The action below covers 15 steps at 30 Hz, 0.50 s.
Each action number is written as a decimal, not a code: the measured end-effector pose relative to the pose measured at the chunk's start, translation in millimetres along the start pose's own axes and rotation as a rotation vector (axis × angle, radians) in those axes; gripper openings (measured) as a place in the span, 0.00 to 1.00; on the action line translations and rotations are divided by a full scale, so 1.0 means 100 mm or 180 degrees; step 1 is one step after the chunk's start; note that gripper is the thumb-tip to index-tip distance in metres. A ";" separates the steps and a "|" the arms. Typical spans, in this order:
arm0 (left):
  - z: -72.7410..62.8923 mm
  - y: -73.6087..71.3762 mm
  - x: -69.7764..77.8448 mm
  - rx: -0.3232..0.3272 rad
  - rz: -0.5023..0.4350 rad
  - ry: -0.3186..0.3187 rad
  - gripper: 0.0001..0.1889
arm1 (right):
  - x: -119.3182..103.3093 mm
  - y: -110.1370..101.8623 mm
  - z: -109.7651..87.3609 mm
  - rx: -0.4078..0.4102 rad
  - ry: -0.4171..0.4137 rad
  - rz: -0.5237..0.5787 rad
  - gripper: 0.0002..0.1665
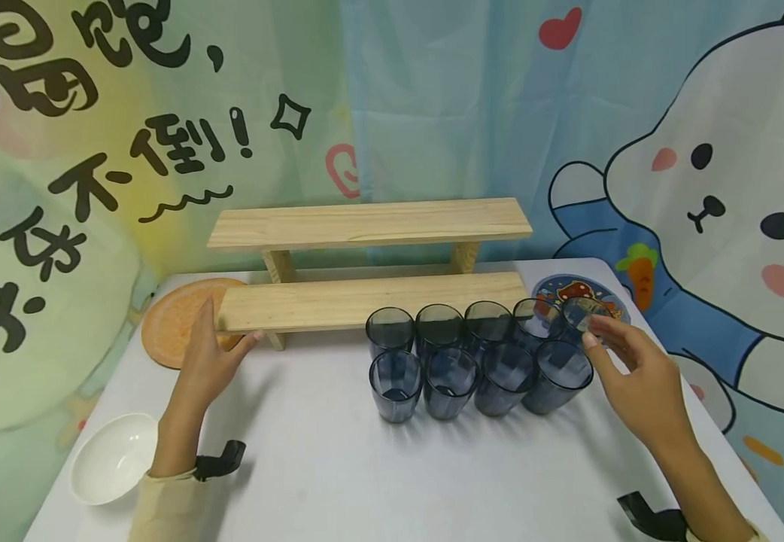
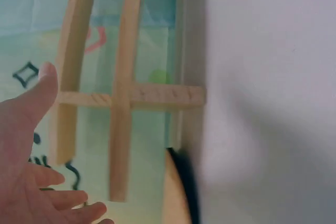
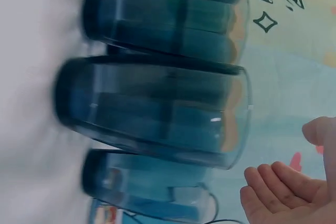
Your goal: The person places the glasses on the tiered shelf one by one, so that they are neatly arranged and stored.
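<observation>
– Sleeve (image 1: 168, 512) and black mount (image 1: 656, 519) sit closest to the lens. Hands?

– Left hand (image 1: 205, 369): thumb and fingers spread, at the left end of the shelf (image 1: 365, 301), lower plank. Contact: can't tell. Right hand (image 1: 642, 376): fingers loosely bent, thumb apart, beside the end glass (image 1: 575, 310) of the back row. Right wrist view shows a gap, so I read it as holding nothing.

– Glasses (image 1: 451, 384)?

– Nine visible, all upright. Two rows on the table (image 1: 311, 452), right of centre, in front of the lower plank.

– Failure modes?

– Main one: lifting or nudging one glass knocks its neighbour. Cause: tight packing, bases narrower than rims. Second: slip, if a glass gets pinched only by its rim; walls look smooth. Third: a bump on the plank end could shove the shelf into the back row.

– Brands, text?

– No brand visible on the glass. Backdrop (image 1: 433, 90) reads "不倒!". Bigger characters are stylised, some cut by the frame; won't guess. Plate (image 1: 605, 290) behind the end glass has a red-and-blue print; any lettering is too small.
</observation>
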<state>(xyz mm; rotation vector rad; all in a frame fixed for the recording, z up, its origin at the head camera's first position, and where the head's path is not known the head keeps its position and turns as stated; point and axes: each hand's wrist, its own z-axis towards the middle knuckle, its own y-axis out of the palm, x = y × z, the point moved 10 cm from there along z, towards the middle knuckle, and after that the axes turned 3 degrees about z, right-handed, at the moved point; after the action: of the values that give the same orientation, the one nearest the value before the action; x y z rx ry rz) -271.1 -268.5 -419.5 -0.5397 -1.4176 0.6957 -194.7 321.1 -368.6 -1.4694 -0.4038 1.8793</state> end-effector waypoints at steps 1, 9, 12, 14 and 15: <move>0.02 0.02 -0.04 -0.0004 -0.0035 -0.0042 0.59 | 0.04 0.01 -0.03 -0.0003 0.0040 0.0043 0.31; 0.16 0.19 -0.27 -0.0053 -0.0429 -0.0061 0.58 | 0.31 0.22 -0.22 -0.0263 0.0283 0.0465 0.42; 0.20 0.21 -0.31 0.0015 -0.0517 -0.0009 0.54 | 0.38 0.32 -0.25 -0.0364 0.0376 0.0525 0.48; 0.22 0.21 -0.34 0.0047 -0.0540 -0.0022 0.52 | 0.43 0.37 -0.26 -0.0426 0.0443 0.0570 0.51; 0.22 0.21 -0.36 0.0051 -0.0519 -0.0050 0.51 | 0.45 0.40 -0.27 -0.0457 0.0481 0.0604 0.52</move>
<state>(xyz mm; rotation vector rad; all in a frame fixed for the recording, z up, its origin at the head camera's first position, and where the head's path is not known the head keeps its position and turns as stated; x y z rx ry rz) -296.2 -281.0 -457.9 -0.4017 -1.4516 0.5812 -187.3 319.5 -434.0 -1.7877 -0.3435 1.9009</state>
